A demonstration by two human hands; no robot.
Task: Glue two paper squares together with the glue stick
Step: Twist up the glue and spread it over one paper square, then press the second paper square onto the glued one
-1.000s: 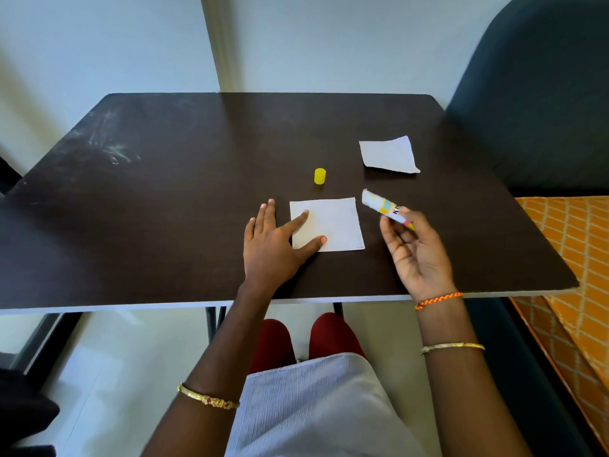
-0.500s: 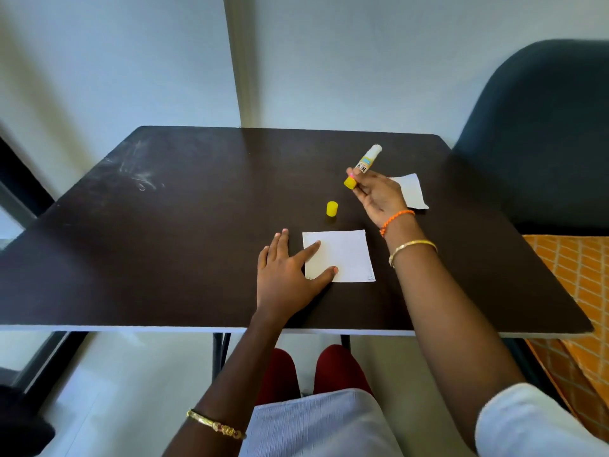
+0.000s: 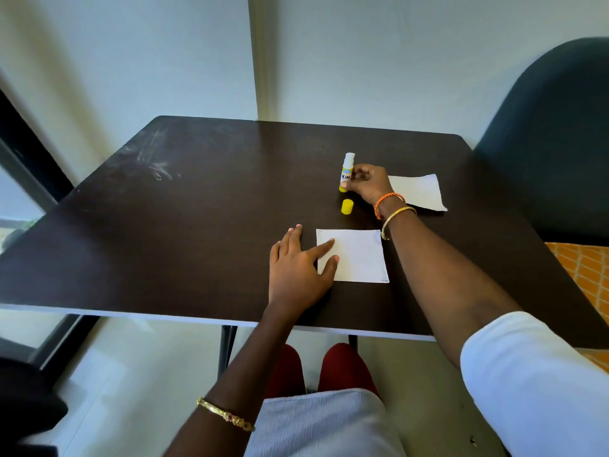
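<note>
A white glue stick (image 3: 347, 172) with a yellow base stands on the dark brown table (image 3: 197, 206), a yellow cap (image 3: 347, 206) near white paper squares (image 3: 354, 255), an orange bracelet (image 3: 386, 202) at the wrist.

Single head view, looking forward and down, close over dark table (image 3: 197, 225), wide-angle.

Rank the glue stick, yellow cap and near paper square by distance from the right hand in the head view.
1. Glue stick: held upright in the right hand.
2. Yellow cap: just below it, toward the person.
3. Near paper square: farthest, under the left hand.
</note>
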